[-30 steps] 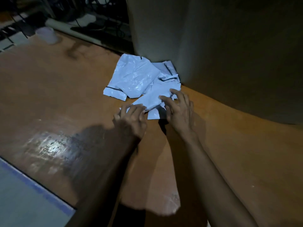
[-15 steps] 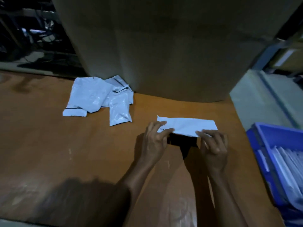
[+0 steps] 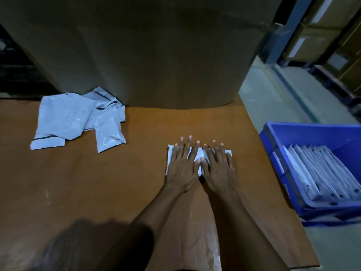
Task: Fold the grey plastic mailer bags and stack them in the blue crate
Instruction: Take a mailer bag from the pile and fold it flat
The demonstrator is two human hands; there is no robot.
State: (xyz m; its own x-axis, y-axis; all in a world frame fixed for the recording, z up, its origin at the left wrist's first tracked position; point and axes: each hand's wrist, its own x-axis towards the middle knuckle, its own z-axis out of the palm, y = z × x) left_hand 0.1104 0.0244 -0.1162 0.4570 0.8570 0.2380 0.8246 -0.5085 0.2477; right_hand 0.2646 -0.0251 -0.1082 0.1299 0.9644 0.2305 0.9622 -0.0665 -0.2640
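Both hands have gone from pinching the bag's near edge to lying flat. The left hand and right hand, fingers spread, press the folded grey mailer bag onto the table. The crease looks set. Right of them waits the blue crate, part-filled; unfolded bags lie well left.

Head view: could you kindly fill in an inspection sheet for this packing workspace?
Surface: brown table, bare wood with a dull sheen.
Job's things: one mailer flat under both hands; loose mailer pile back left; blue crate beside the table's right edge, folded mailers leaning in a row inside.
Clutter: nothing seen.
Grips: left hand and right hand, fingers straight, pressing the mailer.
Cables: nothing seen.
Surroundings: large cardboard box behind; shelving far right; grey floor.
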